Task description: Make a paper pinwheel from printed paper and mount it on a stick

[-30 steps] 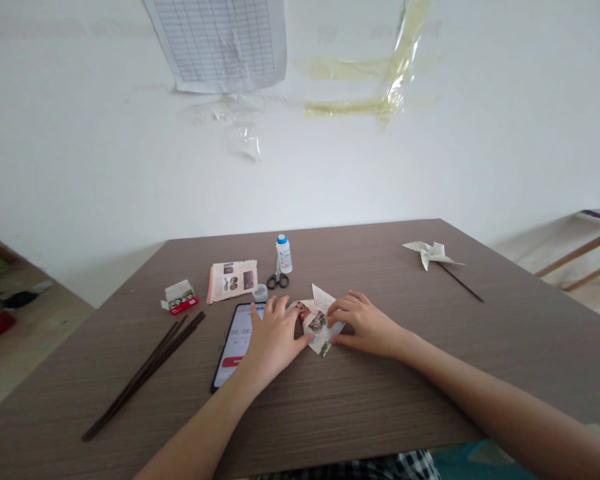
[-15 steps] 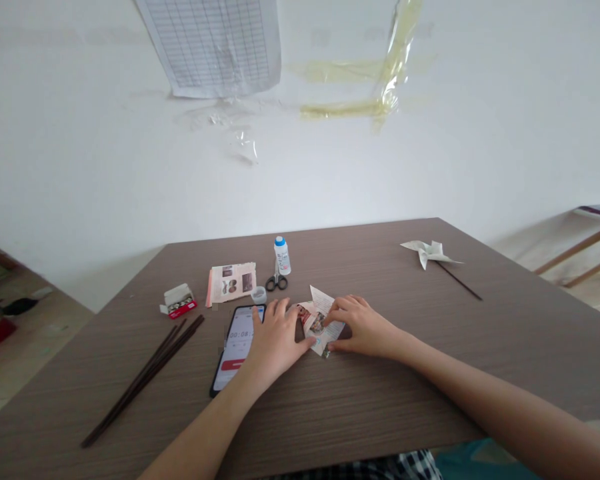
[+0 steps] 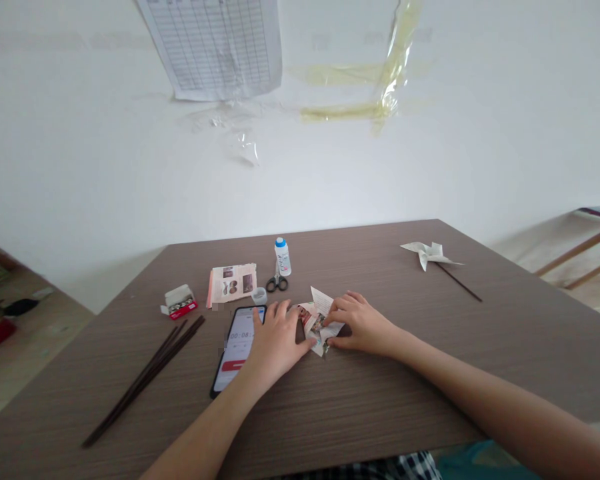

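Note:
A folded sheet of printed paper (image 3: 316, 327), with pointed flaps like a pinwheel, lies on the table between my hands. My left hand (image 3: 276, 333) spans its left side, thumb on the lower edge and forefinger at the left corner, keeping hold of it. From the right, my right hand (image 3: 361, 325) has its fingers on a flap and its thumb near the lower corner, gripping the paper. Under my left wrist lies a phone (image 3: 230, 357) showing a timer, partly covered. Just beyond my left fingers stands a small clear cup (image 3: 259, 296).
Black-handled scissors (image 3: 277, 284) lie by a blue-capped bottle (image 3: 283, 259). Printed paper sheets (image 3: 233, 283), an open red-and-white box (image 3: 181, 303) and several dark sticks (image 3: 145, 383) are on the left. A finished pinwheel (image 3: 430, 255) on a stick lies far right, before the wall.
My right fingers have pressed slightly inward and down, folding the right flap toward the paper's middle. My left hand stays in place.

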### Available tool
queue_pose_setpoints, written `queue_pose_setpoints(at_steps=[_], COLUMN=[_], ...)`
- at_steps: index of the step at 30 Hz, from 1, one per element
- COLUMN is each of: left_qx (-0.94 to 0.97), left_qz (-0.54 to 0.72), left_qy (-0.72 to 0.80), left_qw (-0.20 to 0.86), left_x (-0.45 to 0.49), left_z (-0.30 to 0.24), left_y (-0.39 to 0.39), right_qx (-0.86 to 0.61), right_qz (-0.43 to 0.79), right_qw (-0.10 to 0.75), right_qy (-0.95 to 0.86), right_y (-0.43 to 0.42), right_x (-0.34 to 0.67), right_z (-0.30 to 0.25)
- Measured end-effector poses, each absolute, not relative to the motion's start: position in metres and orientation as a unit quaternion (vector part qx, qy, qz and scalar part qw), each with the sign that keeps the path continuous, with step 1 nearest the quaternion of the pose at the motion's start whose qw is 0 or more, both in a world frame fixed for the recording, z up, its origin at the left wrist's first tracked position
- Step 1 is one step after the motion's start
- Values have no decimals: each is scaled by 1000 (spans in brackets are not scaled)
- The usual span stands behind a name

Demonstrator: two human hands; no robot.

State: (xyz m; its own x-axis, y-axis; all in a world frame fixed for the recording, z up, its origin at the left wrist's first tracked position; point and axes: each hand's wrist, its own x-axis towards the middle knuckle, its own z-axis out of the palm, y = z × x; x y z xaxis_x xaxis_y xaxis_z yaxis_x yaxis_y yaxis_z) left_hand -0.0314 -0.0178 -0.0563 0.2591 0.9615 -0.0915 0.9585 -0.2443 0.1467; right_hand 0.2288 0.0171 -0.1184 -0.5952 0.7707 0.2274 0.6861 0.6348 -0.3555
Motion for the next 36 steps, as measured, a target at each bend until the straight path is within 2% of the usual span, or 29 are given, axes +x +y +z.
queue_pose_setpoints(at_steps=[20, 24, 36], left_qx=[785, 788, 784], left_qz=[11, 12, 28], left_qy=[614, 610, 614], left_qw=[80, 77, 86], left_x=[-35, -36, -29], left_z=[-60, -63, -60], left_y=[-15, -15, -18], right_qx=[-359, -379, -450], right_qz=[144, 142, 174], right_qw=[190, 212, 203], right_qy=[-902, -890, -852], right_y=[28, 24, 15], right_x=[242, 238, 226], right_z=[-118, -124, -120])
